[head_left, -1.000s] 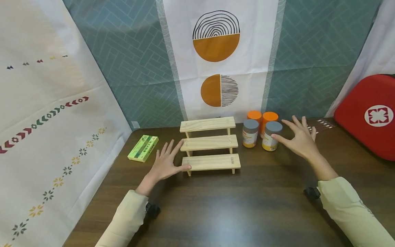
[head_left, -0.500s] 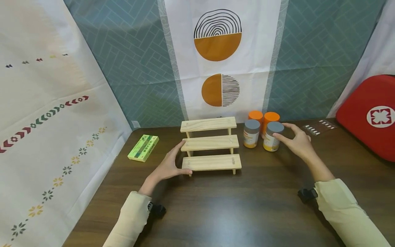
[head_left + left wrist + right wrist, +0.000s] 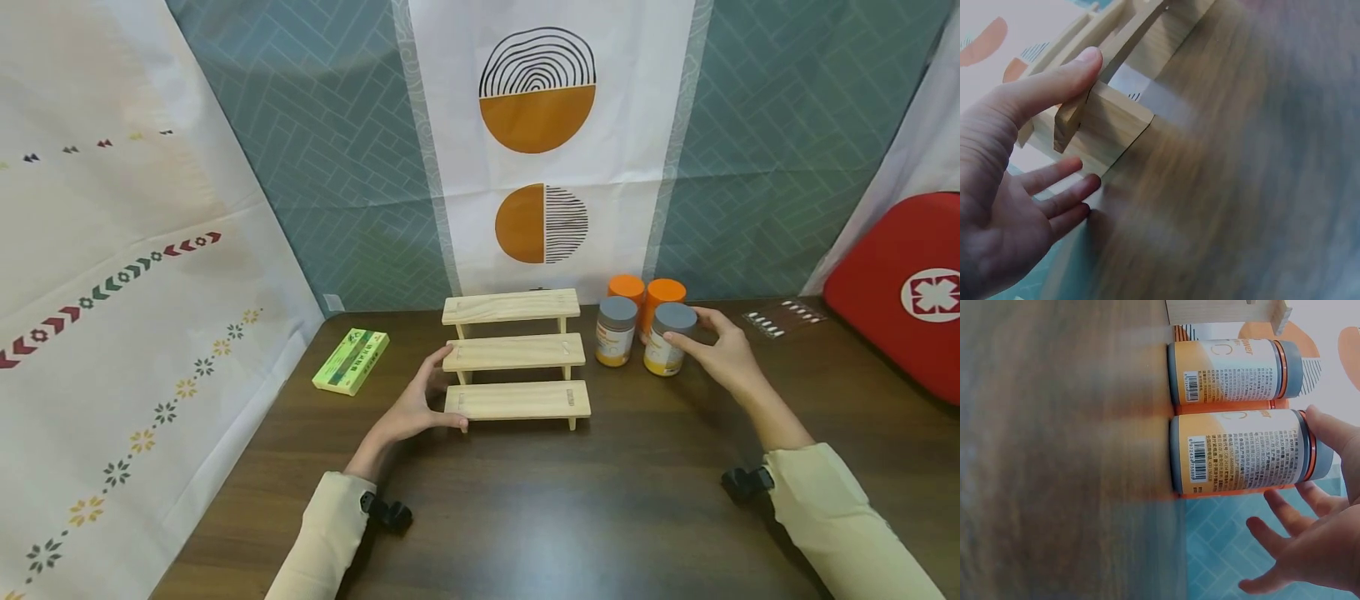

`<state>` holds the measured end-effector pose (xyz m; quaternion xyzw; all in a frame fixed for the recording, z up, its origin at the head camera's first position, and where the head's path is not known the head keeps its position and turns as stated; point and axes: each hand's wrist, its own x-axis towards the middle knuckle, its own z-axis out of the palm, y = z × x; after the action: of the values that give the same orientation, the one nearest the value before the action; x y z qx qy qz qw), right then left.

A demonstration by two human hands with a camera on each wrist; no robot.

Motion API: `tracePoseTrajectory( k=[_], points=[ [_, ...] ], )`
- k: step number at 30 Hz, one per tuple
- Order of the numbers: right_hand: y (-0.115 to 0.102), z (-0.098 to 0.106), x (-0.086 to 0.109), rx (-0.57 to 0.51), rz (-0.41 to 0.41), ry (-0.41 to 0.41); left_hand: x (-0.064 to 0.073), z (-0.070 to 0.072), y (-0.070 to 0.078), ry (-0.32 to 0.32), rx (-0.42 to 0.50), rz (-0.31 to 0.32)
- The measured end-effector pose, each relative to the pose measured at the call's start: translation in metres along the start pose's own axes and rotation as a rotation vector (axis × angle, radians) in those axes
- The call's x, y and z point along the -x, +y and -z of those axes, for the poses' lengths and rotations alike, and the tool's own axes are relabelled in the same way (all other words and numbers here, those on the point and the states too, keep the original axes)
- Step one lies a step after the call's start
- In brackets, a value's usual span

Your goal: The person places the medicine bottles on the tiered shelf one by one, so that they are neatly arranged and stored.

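A pale wooden three-tier step rack (image 3: pixel 517 401) stands mid-table. My left hand (image 3: pixel 415 408) holds its left end: in the left wrist view the thumb (image 3: pixel 1063 84) lies on a board's edge and the other fingers spread below, with the index mostly hidden. My right hand (image 3: pixel 723 354) grips the right one of two grey-lidded supplement jars (image 3: pixel 665 352) with white and yellow labels. Thumb and index finger are at its lid in the right wrist view, the other fingers spread free. The second grey-lidded jar (image 3: pixel 1229 372) stands upright right beside it.
Two orange-lidded bottles (image 3: pixel 626 287) stand behind the jars. A green and yellow medicine box (image 3: pixel 351 362) lies left of the rack, a blister pack (image 3: pixel 783 318) right of the jars. At the far right is a red case (image 3: pixel 892 292). Cloth hangs along the table's back and left.
My right hand has moved in from the right and closed thumb and finger on the jar's lid. My left hand's spread fingers have drawn in against the rack's left end.
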<state>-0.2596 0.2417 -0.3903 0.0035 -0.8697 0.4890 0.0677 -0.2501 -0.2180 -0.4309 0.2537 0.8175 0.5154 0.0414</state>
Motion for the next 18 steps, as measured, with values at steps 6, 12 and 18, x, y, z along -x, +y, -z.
tracePoseTrajectory(
  k=[6,12,18],
  points=[
    [-0.0003,-0.0009,-0.0002,0.007,0.031,0.046,-0.0005,-0.0031,-0.0084,0.036,0.094,0.036],
    [-0.0017,-0.0005,-0.0033,0.035,0.034,0.069,-0.0008,-0.0062,-0.0098,0.075,0.134,0.051],
    [0.0007,-0.002,-0.0007,0.024,0.007,0.054,0.0046,-0.0084,-0.0108,0.066,0.131,0.069]
  ],
)
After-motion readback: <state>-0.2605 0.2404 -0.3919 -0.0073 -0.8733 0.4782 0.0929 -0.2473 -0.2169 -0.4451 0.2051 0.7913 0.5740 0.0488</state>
